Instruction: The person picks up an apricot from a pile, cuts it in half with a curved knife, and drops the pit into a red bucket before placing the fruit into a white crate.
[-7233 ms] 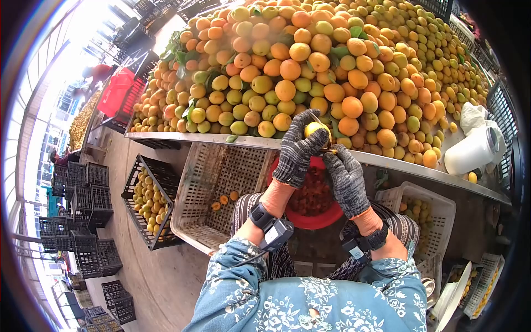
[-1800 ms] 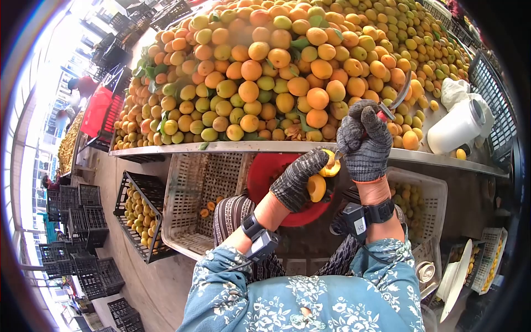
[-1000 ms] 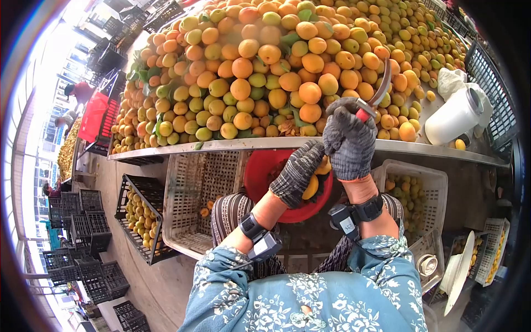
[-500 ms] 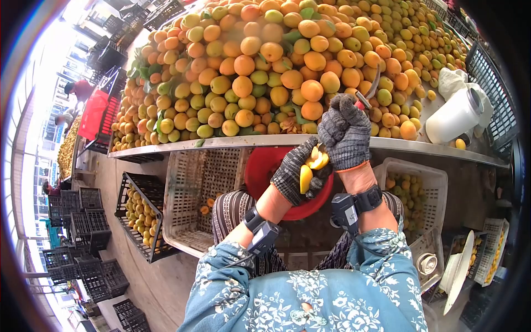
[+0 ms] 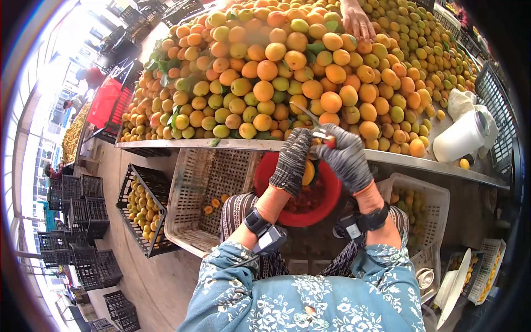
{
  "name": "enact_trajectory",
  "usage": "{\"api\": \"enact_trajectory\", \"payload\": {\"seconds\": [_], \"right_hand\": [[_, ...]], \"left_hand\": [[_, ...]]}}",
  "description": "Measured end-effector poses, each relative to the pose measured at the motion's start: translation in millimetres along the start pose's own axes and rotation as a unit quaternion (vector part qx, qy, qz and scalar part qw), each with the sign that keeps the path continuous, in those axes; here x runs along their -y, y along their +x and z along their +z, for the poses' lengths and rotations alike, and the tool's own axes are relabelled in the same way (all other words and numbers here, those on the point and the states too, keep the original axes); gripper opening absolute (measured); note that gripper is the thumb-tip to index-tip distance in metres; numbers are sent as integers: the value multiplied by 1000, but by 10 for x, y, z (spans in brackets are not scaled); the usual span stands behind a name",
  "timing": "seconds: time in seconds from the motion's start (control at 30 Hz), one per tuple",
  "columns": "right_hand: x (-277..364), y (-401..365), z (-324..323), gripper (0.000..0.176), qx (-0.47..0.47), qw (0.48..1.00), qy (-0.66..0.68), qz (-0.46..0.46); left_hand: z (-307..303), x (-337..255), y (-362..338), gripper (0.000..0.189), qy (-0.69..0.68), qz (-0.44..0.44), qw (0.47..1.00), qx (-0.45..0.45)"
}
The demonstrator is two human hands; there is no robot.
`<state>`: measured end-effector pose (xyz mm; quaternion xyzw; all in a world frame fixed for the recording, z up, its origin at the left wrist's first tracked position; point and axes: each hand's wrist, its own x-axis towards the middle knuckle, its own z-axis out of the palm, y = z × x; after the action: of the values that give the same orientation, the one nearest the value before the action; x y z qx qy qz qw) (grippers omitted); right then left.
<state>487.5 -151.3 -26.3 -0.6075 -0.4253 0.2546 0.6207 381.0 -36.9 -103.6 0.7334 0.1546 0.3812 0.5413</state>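
Note:
My left hand (image 5: 293, 160), in a grey knitted glove, is closed around a cut apricot (image 5: 308, 173) whose yellow flesh shows below the fingers. Close beside it, my right hand (image 5: 347, 157), gloved too, grips a small curved knife (image 5: 331, 142) by its red handle. The blade points up and left, over the table edge. Both hands hang above a red bucket (image 5: 327, 207) with dark reddish bits inside, probably pits. Behind them rises a large heap of apricots (image 5: 265, 91) on a metal-edged table (image 5: 166, 144).
Another person's hand (image 5: 358, 23) touches the heap at the far side. Left stand a pale crate (image 5: 188, 229) with some apricot halves and a black crate (image 5: 157, 243) of apricots. Right are another pale crate (image 5: 437, 213) and a white jar (image 5: 459, 138).
My right hand has come down and turned, swinging the blade to the left. My left hand has moved up beside it with the cut apricot. Another person's hand has appeared on the heap.

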Motion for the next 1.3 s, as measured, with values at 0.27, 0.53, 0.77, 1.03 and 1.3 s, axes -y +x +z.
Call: {"api": "enact_trajectory", "payload": {"seconds": [0.27,0.53,0.77,1.03,1.3], "right_hand": [[5,-49,203,22,-44,905,-344,-246],[33,-64,29,9,-82,926,335,156],[185,-28,-148,14,184,981,33,49],[102,-50,-212,26,30,984,119,126],[132,-78,-95,22,-9,993,43,111]], "left_hand": [[-28,-3,45,13,197,11,980,-3],[-139,-388,-3,29,-429,-412,801,-71],[-527,-814,17,34,-390,-393,832,-44],[-1798,-813,-293,34,134,-308,941,-40],[-1417,-526,216,40,406,-63,911,-17]]}}
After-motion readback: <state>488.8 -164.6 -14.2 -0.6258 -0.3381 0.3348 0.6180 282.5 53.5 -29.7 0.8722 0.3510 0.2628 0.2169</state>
